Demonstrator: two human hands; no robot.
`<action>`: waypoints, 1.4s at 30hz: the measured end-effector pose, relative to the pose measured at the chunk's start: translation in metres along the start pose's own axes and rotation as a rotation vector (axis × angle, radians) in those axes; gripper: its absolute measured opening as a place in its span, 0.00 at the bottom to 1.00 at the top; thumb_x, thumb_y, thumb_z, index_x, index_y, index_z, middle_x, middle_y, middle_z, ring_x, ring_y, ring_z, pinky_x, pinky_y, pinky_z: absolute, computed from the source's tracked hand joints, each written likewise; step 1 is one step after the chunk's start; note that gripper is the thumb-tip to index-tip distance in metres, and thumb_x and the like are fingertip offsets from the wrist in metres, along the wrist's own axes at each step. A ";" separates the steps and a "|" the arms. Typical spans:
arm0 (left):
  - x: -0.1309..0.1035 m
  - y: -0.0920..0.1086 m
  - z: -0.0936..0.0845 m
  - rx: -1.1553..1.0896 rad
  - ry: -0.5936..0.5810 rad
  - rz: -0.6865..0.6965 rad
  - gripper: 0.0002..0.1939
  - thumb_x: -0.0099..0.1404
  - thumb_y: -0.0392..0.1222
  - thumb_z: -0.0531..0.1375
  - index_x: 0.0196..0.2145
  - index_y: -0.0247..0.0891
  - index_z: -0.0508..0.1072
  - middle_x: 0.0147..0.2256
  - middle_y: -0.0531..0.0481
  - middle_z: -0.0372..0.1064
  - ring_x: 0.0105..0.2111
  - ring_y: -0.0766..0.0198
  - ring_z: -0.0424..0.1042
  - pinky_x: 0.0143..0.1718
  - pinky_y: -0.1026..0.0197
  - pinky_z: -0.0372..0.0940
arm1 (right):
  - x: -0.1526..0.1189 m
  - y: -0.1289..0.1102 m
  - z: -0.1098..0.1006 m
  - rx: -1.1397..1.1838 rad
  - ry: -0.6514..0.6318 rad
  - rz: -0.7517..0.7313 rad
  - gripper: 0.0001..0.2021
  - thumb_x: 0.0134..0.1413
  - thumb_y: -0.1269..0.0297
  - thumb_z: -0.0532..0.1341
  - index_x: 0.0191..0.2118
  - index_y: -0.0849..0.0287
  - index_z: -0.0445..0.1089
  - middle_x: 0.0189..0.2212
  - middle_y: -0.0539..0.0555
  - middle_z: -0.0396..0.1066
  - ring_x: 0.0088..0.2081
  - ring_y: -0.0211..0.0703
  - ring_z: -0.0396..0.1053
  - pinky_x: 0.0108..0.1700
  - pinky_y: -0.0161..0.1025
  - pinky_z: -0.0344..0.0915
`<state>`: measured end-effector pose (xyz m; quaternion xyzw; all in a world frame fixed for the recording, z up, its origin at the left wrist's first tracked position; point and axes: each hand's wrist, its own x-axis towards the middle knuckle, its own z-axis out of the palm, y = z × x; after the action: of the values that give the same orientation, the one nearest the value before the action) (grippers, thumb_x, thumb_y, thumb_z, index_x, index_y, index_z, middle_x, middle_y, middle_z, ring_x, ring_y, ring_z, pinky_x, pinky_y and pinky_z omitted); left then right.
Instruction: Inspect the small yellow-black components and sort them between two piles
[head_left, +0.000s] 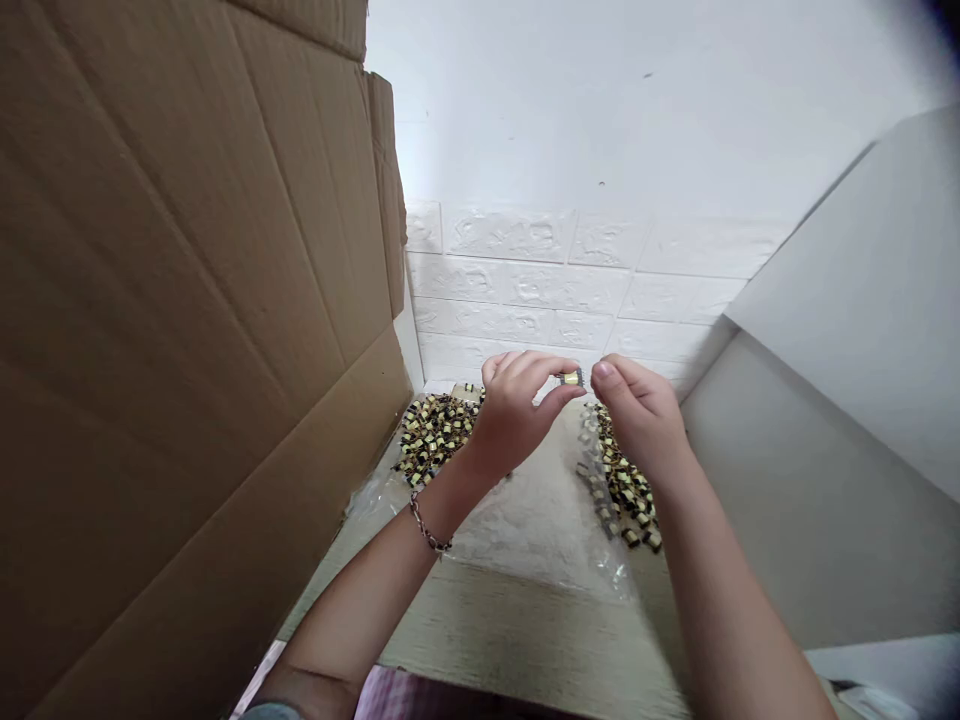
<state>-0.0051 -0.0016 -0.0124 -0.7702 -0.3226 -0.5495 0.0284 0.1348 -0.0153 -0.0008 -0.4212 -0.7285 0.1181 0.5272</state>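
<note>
Between the thumb and index finger of my left hand (517,405) is a small transformer coil (572,378), yellow-taped in the middle with dark ends and short pins. My right hand (637,405) is just to the right of it, thumb pressed against curled fingers; whatever it pinches is too small or hidden to make out. A heap of similar coils (431,435) lies behind my left forearm. A second pile of coils (626,480) lies beside my right wrist, partly hidden by the hand.
Clear plastic sheeting (517,520) covers part of the pale wooden table (480,620). A tall cardboard sheet (187,300) walls off the left side. At the back stands a white brick-patterned wall (517,285), and a white panel (810,480) bounds the right.
</note>
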 end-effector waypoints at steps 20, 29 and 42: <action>0.003 -0.001 0.007 -0.860 -0.136 -0.448 0.10 0.54 0.42 0.60 0.34 0.36 0.71 0.32 0.52 0.68 0.35 0.68 0.65 0.40 0.64 0.59 | 0.003 0.007 0.000 0.394 -0.138 0.120 0.18 0.55 0.57 0.50 0.18 0.60 0.52 0.17 0.47 0.48 0.22 0.33 0.47 0.26 0.35 0.45; 0.002 0.000 0.010 -1.356 -0.360 -0.666 0.10 0.55 0.45 0.59 0.30 0.34 0.71 0.26 0.54 0.64 0.30 0.73 0.62 0.36 0.68 0.57 | 0.003 0.013 -0.004 0.444 -0.188 0.180 0.19 0.54 0.58 0.52 0.17 0.60 0.51 0.16 0.46 0.46 0.21 0.32 0.45 0.24 0.34 0.44; -0.001 0.000 0.004 -1.727 -0.546 -0.995 0.12 0.51 0.46 0.62 0.28 0.33 0.70 0.27 0.55 0.63 0.28 0.74 0.63 0.37 0.64 0.59 | 0.000 -0.001 -0.006 0.402 -0.154 0.089 0.15 0.55 0.60 0.51 0.21 0.61 0.60 0.19 0.47 0.57 0.23 0.32 0.53 0.26 0.33 0.49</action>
<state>-0.0020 -0.0008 -0.0144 -0.4060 -0.0958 -0.3499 -0.8388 0.1398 -0.0170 0.0025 -0.3292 -0.7088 0.3161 0.5379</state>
